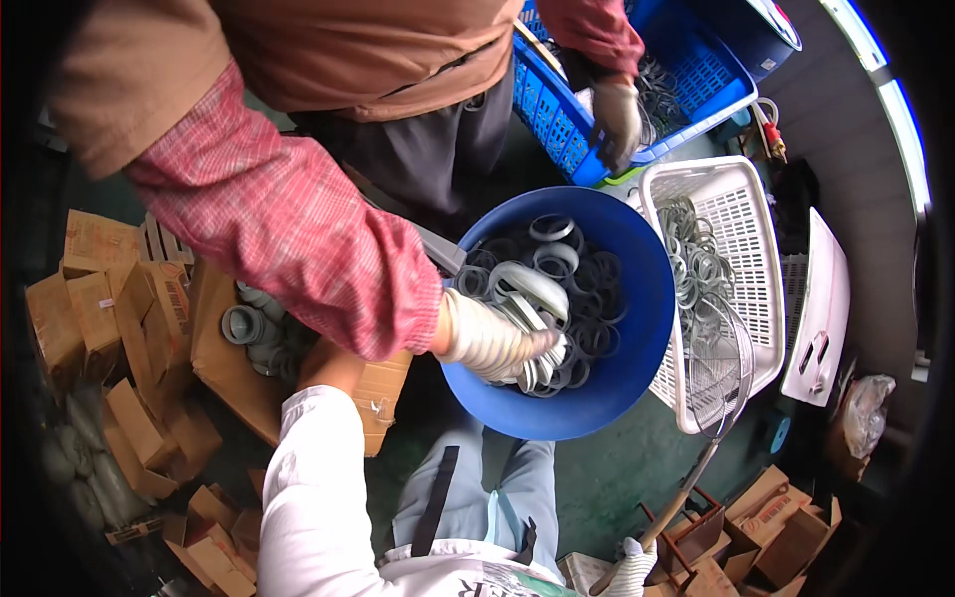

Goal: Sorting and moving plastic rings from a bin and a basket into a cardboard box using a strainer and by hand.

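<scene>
— Well, where's the skimmer (pixel 721 373)?
— Centre right, mesh over the white basket (pixel 741 199) of rings (pixel 691 259). Right grip (pixel 632 569) clenches its handle; the left is hidden under a co-worker's sleeve (pixel 288 229), so I can't tell.
— Step?
— Scooping, I'd judge; next calls for a level lift.

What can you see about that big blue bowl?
The blue bowl is round, deep and smooth, and looks like plastic. It sits upright above the person's knees, its right rim against a white basket. Inside lies a heap of grey and white rings. A co-worker's gloved hand reaches in over the near rim onto the rings.
</scene>
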Motion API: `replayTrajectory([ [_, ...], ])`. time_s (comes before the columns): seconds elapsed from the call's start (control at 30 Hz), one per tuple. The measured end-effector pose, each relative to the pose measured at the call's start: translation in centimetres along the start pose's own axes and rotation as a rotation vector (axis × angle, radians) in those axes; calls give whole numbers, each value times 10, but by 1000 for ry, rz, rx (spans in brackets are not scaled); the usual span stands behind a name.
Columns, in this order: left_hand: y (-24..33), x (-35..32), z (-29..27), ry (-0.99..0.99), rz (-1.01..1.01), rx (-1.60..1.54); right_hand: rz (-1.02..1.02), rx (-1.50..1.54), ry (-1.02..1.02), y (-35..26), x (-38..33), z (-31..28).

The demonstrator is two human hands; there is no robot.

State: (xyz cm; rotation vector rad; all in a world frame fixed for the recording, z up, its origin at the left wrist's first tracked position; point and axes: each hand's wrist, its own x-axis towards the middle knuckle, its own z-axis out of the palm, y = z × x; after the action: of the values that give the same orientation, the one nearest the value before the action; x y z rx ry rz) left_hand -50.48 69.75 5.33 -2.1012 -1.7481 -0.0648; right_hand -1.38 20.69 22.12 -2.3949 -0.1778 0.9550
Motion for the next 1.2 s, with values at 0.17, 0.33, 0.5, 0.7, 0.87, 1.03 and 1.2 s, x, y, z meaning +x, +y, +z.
replayTrajectory([
  [0.17, 4, 43, -13, 90, 25, -66, 2, -55, -22, -4, -16, -6],
  [0.33, 74, -50, -19, 130, 135, -224, -100, -34, -37, 68, 20, -43],
  [0.5, 150, -183, -8, 175, 263, -558, 24, -7, -298, 33, 4, -43],
  [0.7, 230, -226, -85, -869, 204, -676, -1, -219, -501, 21, 52, -37],
  [0.87, 227, -276, -128, -1044, -181, -980, -110, -246, -749, -18, 112, -5],
  [1.03, 198, -421, -142, -785, -752, -1057, -50, -620, -1032, -79, 169, 24],
  [1.2, 224, -547, -203, -699, -1186, -876, 82, -673, -1060, -120, 207, 32],
])
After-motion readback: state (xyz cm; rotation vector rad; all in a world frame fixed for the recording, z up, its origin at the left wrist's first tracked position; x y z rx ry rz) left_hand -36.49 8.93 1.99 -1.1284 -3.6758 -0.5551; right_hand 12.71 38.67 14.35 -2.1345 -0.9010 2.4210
